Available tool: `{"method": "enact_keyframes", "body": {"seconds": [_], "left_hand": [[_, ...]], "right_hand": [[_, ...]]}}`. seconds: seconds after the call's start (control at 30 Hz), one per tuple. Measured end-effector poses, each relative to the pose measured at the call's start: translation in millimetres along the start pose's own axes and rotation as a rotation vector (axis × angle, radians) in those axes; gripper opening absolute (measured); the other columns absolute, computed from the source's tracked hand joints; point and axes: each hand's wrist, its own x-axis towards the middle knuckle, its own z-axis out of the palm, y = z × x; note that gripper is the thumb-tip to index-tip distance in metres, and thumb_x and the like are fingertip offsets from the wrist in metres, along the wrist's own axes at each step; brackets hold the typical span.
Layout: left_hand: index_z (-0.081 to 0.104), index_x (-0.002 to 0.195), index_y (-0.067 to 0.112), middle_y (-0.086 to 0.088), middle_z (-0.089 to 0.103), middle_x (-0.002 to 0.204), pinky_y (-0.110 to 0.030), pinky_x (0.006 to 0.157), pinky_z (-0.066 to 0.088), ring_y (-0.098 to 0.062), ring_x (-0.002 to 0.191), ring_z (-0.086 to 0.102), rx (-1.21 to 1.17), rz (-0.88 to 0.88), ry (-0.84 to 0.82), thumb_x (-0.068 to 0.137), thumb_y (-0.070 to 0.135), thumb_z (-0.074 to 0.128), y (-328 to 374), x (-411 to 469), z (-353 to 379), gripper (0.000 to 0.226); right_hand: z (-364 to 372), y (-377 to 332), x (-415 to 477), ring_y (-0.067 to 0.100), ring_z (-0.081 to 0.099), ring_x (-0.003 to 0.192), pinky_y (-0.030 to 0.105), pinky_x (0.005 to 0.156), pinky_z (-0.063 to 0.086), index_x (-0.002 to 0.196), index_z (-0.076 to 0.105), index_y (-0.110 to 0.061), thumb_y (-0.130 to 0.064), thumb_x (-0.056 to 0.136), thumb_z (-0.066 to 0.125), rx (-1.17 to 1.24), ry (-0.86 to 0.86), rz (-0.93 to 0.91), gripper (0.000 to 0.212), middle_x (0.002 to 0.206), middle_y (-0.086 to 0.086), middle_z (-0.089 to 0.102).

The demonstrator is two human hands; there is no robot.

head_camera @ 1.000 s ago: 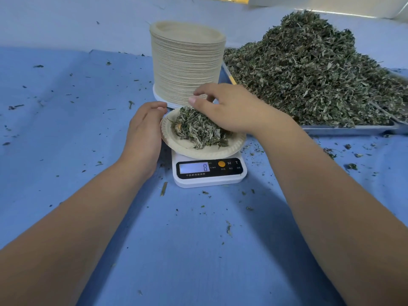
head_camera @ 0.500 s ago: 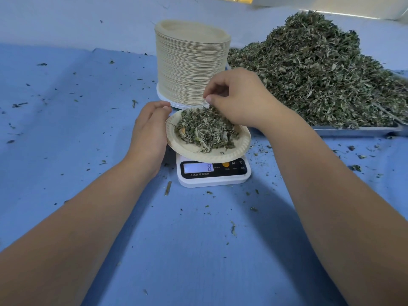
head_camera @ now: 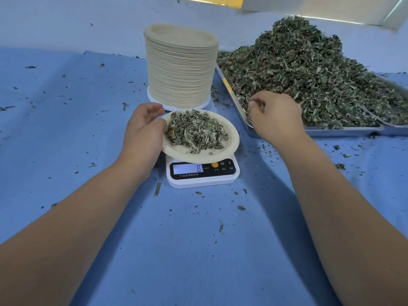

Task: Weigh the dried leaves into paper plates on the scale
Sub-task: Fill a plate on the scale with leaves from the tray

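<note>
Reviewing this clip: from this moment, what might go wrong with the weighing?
1. The left hand holds the paper plate by its rim, which may skew the scale reading.
2. The right hand pinches loose leaves over the tray edge; bits may drop onto the cloth.
3. The plate overhangs the scale and might tip.

From the scale [head_camera: 203, 173], I have open desk [head_camera: 66, 140] at 6 and 9 o'clock, past my left hand [head_camera: 143, 131] gripping the paper plate [head_camera: 198, 156] rim. The plate stack [head_camera: 180, 69] walls off 12 o'clock. The heaped tray [head_camera: 331, 131] blocks 2 o'clock, with my right hand [head_camera: 273, 115] pinching dried leaves [head_camera: 261, 106] over its near corner.
</note>
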Motion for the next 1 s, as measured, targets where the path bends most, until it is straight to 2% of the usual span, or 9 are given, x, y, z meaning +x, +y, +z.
{"method": "enact_keyframes", "body": {"seconds": [0.17, 0.27, 0.37, 0.43, 0.53, 0.67, 0.83, 0.93, 1.0], "left_hand": [[0.062, 0.118, 0.031, 0.018, 0.067, 0.123, -0.019, 0.086, 0.045, 0.012, 0.105, 0.061, 0.043, 0.020, 0.037, 0.085, 0.014, 0.050, 0, 1, 1, 0.040], [0.062, 0.115, 0.031, 0.017, 0.067, 0.121, -0.028, 0.093, 0.051, 0.002, 0.109, 0.063, 0.039, 0.007, 0.056, 0.080, 0.017, 0.048, 1, 0, 0, 0.040], [0.063, 0.109, 0.035, 0.018, 0.069, 0.117, -0.026, 0.086, 0.049, 0.013, 0.096, 0.063, 0.021, 0.008, 0.053, 0.078, 0.025, 0.049, 3, 0, -1, 0.035], [0.063, 0.105, 0.038, 0.018, 0.069, 0.115, -0.028, 0.092, 0.049, 0.016, 0.094, 0.061, 0.026, 0.009, 0.055, 0.078, 0.029, 0.049, 2, 1, -2, 0.032], [0.064, 0.103, 0.039, 0.016, 0.070, 0.118, -0.043, 0.108, 0.048, -0.002, 0.114, 0.062, 0.033, -0.013, 0.055, 0.077, 0.028, 0.050, 1, 3, -3, 0.032], [0.065, 0.101, 0.040, 0.015, 0.071, 0.120, -0.050, 0.110, 0.047, -0.013, 0.119, 0.064, 0.030, -0.024, 0.062, 0.077, 0.029, 0.051, 0, 5, -5, 0.030], [0.065, 0.102, 0.039, 0.014, 0.072, 0.119, -0.052, 0.110, 0.047, -0.016, 0.120, 0.064, 0.022, -0.025, 0.063, 0.079, 0.027, 0.051, -2, 7, -5, 0.030], [0.067, 0.097, 0.041, 0.011, 0.072, 0.120, -0.053, 0.109, 0.048, -0.017, 0.119, 0.065, 0.008, -0.026, 0.071, 0.080, 0.026, 0.053, -2, 7, -5, 0.027], [0.067, 0.096, 0.040, 0.010, 0.072, 0.119, -0.054, 0.109, 0.048, -0.018, 0.118, 0.065, -0.007, -0.024, 0.075, 0.080, 0.025, 0.053, -1, 7, -5, 0.026]], "right_hand": [[-12, -39, -20, -0.008, 0.055, 0.076, 0.019, 0.071, 0.045, 0.115, 0.070, -0.029, -0.048, 0.097, 0.055, 0.266, -0.152, -0.274, 0.030, 0.091, -0.022, 0.062], [-15, -53, -28, -0.003, 0.052, 0.084, 0.027, 0.079, 0.045, 0.131, 0.061, -0.036, -0.064, 0.092, 0.054, 0.167, -0.334, -0.395, 0.048, 0.116, -0.017, 0.064], [-15, -57, -32, 0.004, 0.052, 0.093, 0.032, 0.086, 0.046, 0.139, 0.054, -0.039, -0.067, 0.090, 0.055, 0.082, -0.405, -0.450, 0.056, 0.133, -0.012, 0.060], [-12, -59, -34, 0.000, 0.053, 0.081, 0.032, 0.086, 0.049, 0.136, 0.057, -0.038, -0.055, 0.091, 0.063, 0.099, -0.386, -0.463, 0.048, 0.120, -0.012, 0.064], [-7, -62, -33, -0.013, 0.045, 0.065, 0.015, 0.073, 0.042, 0.120, 0.070, -0.031, -0.035, 0.092, 0.070, 0.168, -0.306, -0.453, 0.029, 0.075, -0.026, 0.050], [-10, -62, -30, -0.022, 0.050, 0.066, -0.003, 0.064, 0.033, 0.102, 0.077, -0.024, -0.025, 0.090, 0.073, 0.288, -0.196, -0.428, 0.013, 0.060, -0.030, 0.049], [-11, -62, -31, -0.009, 0.056, 0.059, 0.002, 0.061, 0.038, 0.099, 0.078, -0.027, -0.027, 0.090, 0.074, 0.422, -0.131, -0.361, 0.010, 0.061, -0.049, 0.050], [-9, -64, -32, -0.004, 0.056, 0.062, 0.007, 0.064, 0.041, 0.096, 0.078, -0.028, -0.028, 0.089, 0.074, 0.476, -0.100, -0.325, 0.008, 0.063, -0.042, 0.056], [-9, -64, -32, 0.002, 0.059, 0.065, 0.020, 0.072, 0.051, 0.095, 0.078, -0.028, -0.026, 0.088, 0.075, 0.563, -0.045, -0.279, 0.007, 0.070, -0.032, 0.063]]}}
